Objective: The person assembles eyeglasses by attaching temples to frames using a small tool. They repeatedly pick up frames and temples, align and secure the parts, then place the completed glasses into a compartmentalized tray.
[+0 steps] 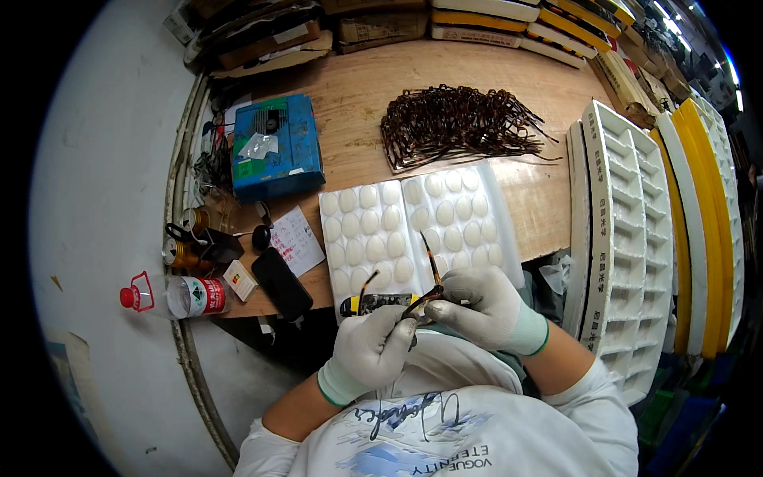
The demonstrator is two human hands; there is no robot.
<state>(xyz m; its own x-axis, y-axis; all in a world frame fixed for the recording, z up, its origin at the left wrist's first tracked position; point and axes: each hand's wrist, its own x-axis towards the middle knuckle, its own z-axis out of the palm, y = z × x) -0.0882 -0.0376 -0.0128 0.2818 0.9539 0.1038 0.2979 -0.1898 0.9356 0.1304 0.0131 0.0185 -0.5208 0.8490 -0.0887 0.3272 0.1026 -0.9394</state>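
Eyeglass frame (pixel 434 292), held between gloved hands (pixel 482 308), temples (pixel 431 258) jutting beyond them

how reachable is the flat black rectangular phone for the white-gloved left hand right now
Probably yes: the phone lies uncovered, forward and left of the left hand, with nothing visibly blocking the way. That hand is occupied, though, gripping the brown tortoiseshell glasses frame.

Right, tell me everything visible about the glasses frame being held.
The slim glasses frame looks like glossy plastic, dark with amber-brown patches. Both temples are unfolded, pointing away from the person, their tips curved. The gloved left hand and right hand hold its partly hidden front, by the white sheet's near edge. Whether lenses are fitted is unclear.
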